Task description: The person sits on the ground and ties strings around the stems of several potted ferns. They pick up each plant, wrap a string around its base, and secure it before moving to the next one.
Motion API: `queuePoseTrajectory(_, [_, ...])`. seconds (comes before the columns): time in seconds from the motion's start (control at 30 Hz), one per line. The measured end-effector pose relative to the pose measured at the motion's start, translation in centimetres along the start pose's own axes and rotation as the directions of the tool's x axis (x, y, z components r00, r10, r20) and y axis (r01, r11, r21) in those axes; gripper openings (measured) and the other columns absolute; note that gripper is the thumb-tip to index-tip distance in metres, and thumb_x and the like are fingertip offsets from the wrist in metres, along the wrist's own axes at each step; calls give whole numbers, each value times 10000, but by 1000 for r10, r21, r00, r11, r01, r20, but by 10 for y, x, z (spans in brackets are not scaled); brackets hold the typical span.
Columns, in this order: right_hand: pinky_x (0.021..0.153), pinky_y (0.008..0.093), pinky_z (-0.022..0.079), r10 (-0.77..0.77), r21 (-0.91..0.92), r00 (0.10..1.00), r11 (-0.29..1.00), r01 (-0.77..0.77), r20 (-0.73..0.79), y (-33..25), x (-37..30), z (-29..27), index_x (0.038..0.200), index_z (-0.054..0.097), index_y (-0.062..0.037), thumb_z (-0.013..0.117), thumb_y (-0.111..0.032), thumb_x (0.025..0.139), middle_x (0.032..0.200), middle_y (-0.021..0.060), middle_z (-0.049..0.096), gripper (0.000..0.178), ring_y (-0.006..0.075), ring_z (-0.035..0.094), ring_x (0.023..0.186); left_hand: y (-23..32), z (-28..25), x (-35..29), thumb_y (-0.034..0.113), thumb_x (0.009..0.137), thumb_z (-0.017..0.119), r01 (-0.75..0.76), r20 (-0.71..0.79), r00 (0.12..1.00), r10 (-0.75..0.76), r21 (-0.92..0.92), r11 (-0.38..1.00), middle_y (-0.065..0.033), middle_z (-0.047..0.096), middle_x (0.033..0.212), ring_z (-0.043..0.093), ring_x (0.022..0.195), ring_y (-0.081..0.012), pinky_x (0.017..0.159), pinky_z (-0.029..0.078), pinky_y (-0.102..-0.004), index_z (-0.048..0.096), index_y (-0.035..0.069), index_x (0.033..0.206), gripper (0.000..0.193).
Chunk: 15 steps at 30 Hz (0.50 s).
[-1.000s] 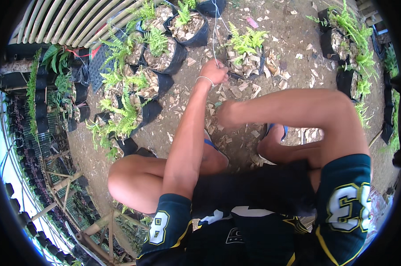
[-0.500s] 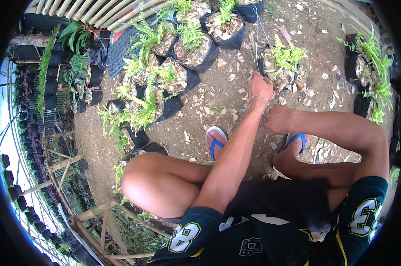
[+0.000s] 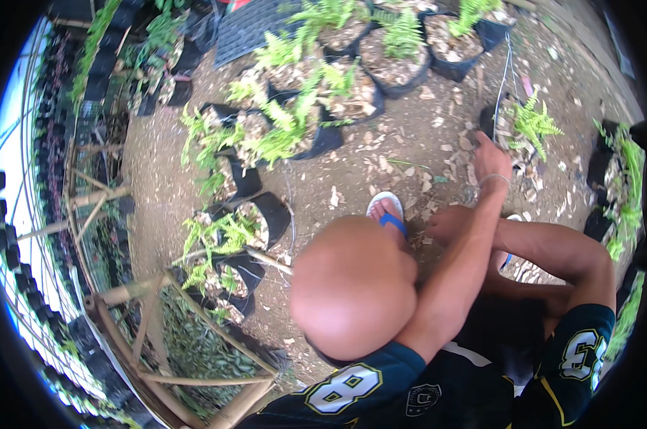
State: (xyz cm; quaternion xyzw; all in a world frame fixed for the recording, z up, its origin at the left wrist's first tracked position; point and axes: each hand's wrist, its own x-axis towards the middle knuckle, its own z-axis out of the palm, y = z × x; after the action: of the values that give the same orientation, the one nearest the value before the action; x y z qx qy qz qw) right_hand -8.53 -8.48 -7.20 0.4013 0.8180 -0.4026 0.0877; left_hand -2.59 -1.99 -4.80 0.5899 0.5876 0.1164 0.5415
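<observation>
My left hand is closed at the near-left side of a black plastic plant bag, its fingers around the lower end of a thin wire. That wire runs up from the hand in a long loop. A bright green fern grows in the bag among pale chips. Lower down, my right hand is curled beside my left forearm, which covers part of the right wrist. Motion blurs its fingers, and whatever they may hold cannot be made out.
Several black bags of ferns stand in a group at the upper left, with more ferns along the right. A dark textured mat lies behind the group. A bamboo frame stands at the lower left. Chips litter the soil.
The view has swung left, so the plants and both arms appear farther right. My left hand stays at the wire beside the bag. The right hand sits closer to the left forearm.
</observation>
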Motion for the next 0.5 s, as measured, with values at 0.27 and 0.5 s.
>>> queuePoseTrajectory(0.27, [794, 437, 590, 773, 333, 418, 599, -728, -477, 54, -54, 4, 1229, 595, -135, 630, -138, 914, 1003, 130, 724, 317, 321, 727, 976, -3, 15, -30, 178, 946, 600, 138, -18, 989, -145, -191, 972, -288, 697, 956, 679, 903, -498, 808, 532, -584, 490, 9, 1221, 342])
queuePoseTrajectory(0.5, [836, 388, 585, 815, 18, 308, 363, -932, -490, 94, -60, 9, 1249, 567, -100, 644, -105, 950, 1010, 111, 745, 308, 312, 729, 1020, 4, -69, -85, 216, 932, 564, -149, 100, 980, 172, -204, 968, -216, 673, 1058, 639, 974, -428, 861, 514, -527, 504, 38, 1314, 425])
